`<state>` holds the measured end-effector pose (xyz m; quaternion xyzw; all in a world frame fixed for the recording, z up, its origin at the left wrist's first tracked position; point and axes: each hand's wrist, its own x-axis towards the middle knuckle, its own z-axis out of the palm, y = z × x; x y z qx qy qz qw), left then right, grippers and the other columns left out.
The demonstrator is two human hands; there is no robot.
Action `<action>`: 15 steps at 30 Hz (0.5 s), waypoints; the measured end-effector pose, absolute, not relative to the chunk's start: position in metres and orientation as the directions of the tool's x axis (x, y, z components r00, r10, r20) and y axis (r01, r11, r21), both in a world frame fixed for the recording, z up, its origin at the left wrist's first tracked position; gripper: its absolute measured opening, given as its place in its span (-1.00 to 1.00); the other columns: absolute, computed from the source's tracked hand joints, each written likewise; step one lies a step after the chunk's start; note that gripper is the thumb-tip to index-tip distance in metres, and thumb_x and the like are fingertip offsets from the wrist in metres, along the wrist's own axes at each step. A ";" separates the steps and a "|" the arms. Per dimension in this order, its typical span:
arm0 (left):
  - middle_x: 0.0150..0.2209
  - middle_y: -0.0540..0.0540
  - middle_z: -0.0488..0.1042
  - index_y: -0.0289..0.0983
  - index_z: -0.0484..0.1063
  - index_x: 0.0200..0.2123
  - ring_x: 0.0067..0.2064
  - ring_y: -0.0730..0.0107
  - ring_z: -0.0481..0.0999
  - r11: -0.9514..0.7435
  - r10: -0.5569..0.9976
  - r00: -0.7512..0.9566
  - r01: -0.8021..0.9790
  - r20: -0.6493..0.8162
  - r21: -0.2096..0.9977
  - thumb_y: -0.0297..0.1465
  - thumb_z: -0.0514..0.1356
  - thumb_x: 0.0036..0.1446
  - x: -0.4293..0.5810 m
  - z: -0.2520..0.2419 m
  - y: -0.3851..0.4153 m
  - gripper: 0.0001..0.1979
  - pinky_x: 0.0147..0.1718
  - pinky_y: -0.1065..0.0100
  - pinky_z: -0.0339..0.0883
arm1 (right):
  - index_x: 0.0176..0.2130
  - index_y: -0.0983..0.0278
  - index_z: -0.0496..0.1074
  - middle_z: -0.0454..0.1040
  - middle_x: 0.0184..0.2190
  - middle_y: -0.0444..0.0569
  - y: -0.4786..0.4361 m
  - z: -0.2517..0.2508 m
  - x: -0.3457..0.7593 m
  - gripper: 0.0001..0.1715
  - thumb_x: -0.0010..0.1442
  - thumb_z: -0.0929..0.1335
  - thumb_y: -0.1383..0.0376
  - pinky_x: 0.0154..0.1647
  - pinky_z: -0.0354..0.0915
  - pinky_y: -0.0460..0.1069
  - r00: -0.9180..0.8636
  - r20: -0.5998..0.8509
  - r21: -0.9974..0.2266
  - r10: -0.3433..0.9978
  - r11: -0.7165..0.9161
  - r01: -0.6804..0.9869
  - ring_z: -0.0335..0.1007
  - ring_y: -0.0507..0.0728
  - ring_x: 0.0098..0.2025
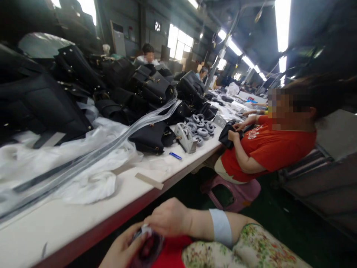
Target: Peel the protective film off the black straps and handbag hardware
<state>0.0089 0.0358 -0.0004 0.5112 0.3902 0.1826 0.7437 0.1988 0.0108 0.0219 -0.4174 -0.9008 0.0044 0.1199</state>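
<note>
At the bottom, close to my lap, my left hand (124, 245) is closed around a small dark looped coil (152, 249) with a white piece at its top. My right hand (170, 216) bends over it, its fingers pinched together at the white piece. Part of the coil sits behind my fingers, and its exact kind is hard to make out. A pile of grey wrapped coils (199, 128) lies farther up the table, next to a white tape-dispenser-like block (184, 137).
Black handbags (147, 136) are heaped along the long white table (92, 219). White plastic wrapping (92, 186), a flat beige strip (149, 180) and a blue cutter (175, 155) lie nearer. A co-worker in a red shirt (281, 149) sits on a pink stool (251, 190), holding black material (226, 136).
</note>
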 end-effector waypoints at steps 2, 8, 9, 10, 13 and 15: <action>-0.49 -0.09 0.51 -0.31 0.52 -0.34 -0.39 0.24 0.47 0.382 0.719 0.597 0.089 -0.356 0.920 -0.10 0.32 -0.10 0.015 0.013 0.038 -0.61 -0.34 0.31 0.37 | -0.11 0.25 0.44 0.57 -0.29 -0.08 0.010 0.026 0.205 -0.72 0.34 0.21 0.22 -0.34 0.34 -0.10 -0.630 0.247 -0.150 0.736 0.672 0.726 0.48 0.03 -0.30; -0.52 -0.03 0.46 -0.41 0.47 -0.23 -0.49 0.45 0.39 0.484 0.788 0.497 -0.137 -0.363 0.864 -0.29 0.31 -0.12 0.031 0.025 0.051 -0.62 -0.47 0.43 0.28 | 0.21 0.41 0.24 0.37 0.13 0.20 0.012 0.031 0.218 -0.51 0.32 0.20 0.34 0.22 0.24 0.12 -0.591 0.265 -0.245 0.762 0.646 0.723 0.26 0.19 0.18; -0.52 -0.02 0.45 -0.42 0.46 -0.23 -0.51 0.46 0.38 0.500 0.788 0.491 -0.158 -0.372 0.851 -0.27 0.30 -0.09 0.033 0.026 0.050 -0.62 -0.50 0.44 0.26 | 0.23 0.41 0.22 0.35 0.15 0.21 0.010 0.031 0.219 -0.48 0.31 0.20 0.35 0.23 0.23 0.14 -0.578 0.269 -0.247 0.770 0.635 0.732 0.23 0.21 0.20; -0.53 -0.02 0.44 -0.42 0.46 -0.21 -0.53 0.48 0.37 0.506 0.788 0.485 -0.162 -0.378 0.847 -0.25 0.30 -0.06 0.035 0.027 0.050 -0.61 -0.53 0.45 0.25 | 0.25 0.40 0.20 0.33 0.16 0.22 0.008 0.030 0.219 -0.45 0.30 0.21 0.36 0.24 0.23 0.16 -0.560 0.279 -0.255 0.780 0.622 0.740 0.21 0.22 0.21; -0.60 0.04 0.38 -0.42 0.44 -0.14 -0.61 0.52 0.31 0.506 0.776 0.493 -0.115 -0.393 0.855 -0.18 0.31 -0.02 0.041 0.027 0.048 -0.53 -0.61 0.47 0.19 | 0.28 0.38 0.16 0.32 0.17 0.22 0.002 0.027 0.220 -0.39 0.26 0.24 0.36 0.24 0.22 0.21 -0.506 0.307 -0.292 0.806 0.585 0.756 0.19 0.24 0.22; -0.58 0.03 0.40 -0.41 0.45 -0.15 -0.59 0.52 0.33 0.520 0.777 0.488 -0.141 -0.398 0.843 -0.17 0.31 -0.01 0.045 0.026 0.048 -0.53 -0.59 0.47 0.22 | 0.27 0.39 0.17 0.32 0.17 0.21 0.002 0.025 0.220 -0.38 0.25 0.25 0.36 0.26 0.20 0.21 -0.487 0.317 -0.301 0.814 0.573 0.762 0.18 0.24 0.23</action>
